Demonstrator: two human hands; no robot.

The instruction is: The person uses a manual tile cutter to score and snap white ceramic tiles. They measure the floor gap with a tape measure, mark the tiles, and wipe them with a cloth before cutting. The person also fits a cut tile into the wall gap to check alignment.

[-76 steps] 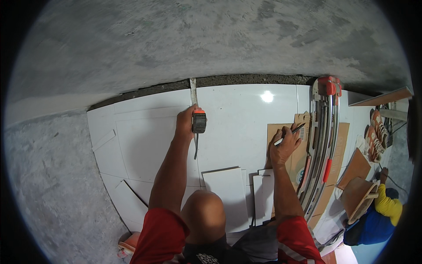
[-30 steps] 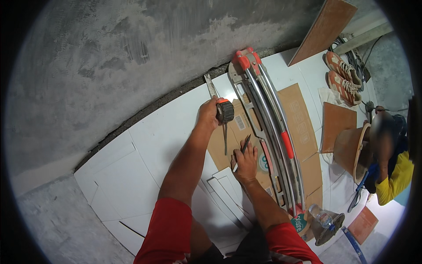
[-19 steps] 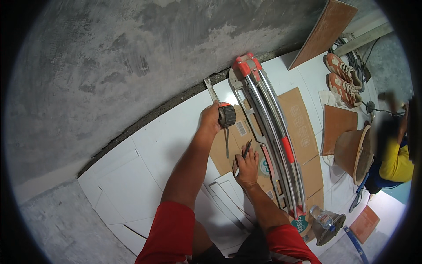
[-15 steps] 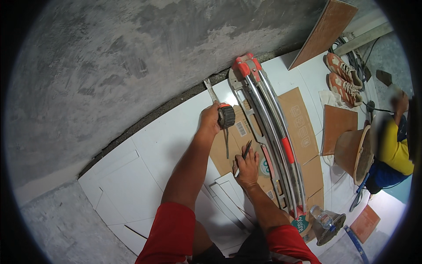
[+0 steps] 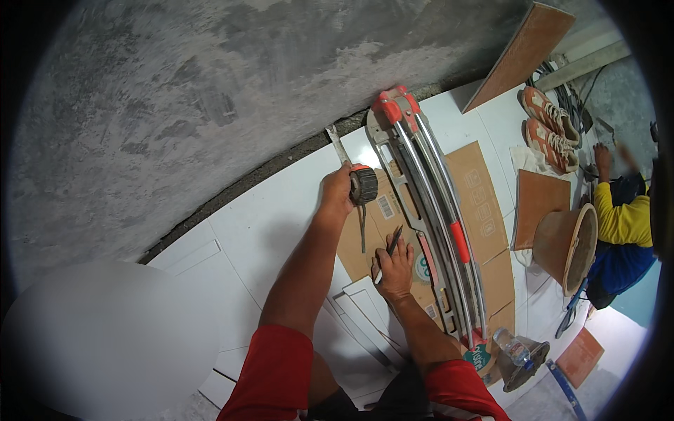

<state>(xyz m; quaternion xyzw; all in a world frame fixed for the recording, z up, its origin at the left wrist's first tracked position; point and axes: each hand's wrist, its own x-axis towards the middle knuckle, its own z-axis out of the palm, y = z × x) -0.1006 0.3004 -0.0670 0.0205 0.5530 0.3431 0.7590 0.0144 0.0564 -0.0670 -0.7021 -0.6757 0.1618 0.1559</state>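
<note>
My left hand (image 5: pixel 335 191) is closed round a tape measure (image 5: pixel 364 185) with a black and orange case. Its blade (image 5: pixel 338 145) sticks out toward the gap at the foot of the wall, and a dark strap hangs from the case. My right hand (image 5: pixel 397 272) rests over the cardboard (image 5: pixel 484 193), holding a dark pencil (image 5: pixel 394 240) that points up and away. Just right of both hands lies a long tile cutter (image 5: pixel 444 200) with metal rails and red ends. Narrow white tile pieces (image 5: pixel 365 316) lie below my right hand.
A large pale rounded shape (image 5: pixel 112 344) covers the lower left. On the right are shoes (image 5: pixel 549 130), brown tiles (image 5: pixel 542 200), a bucket (image 5: pixel 562 242), a plastic bottle (image 5: pixel 514 349) and a person in a yellow sleeve (image 5: pixel 625 224). A grey wall (image 5: pixel 210 105) rises ahead.
The pale rounded shape has come into view at the lower left. The person at the right has lowered an arm toward the floor. My hands stay almost still.
</note>
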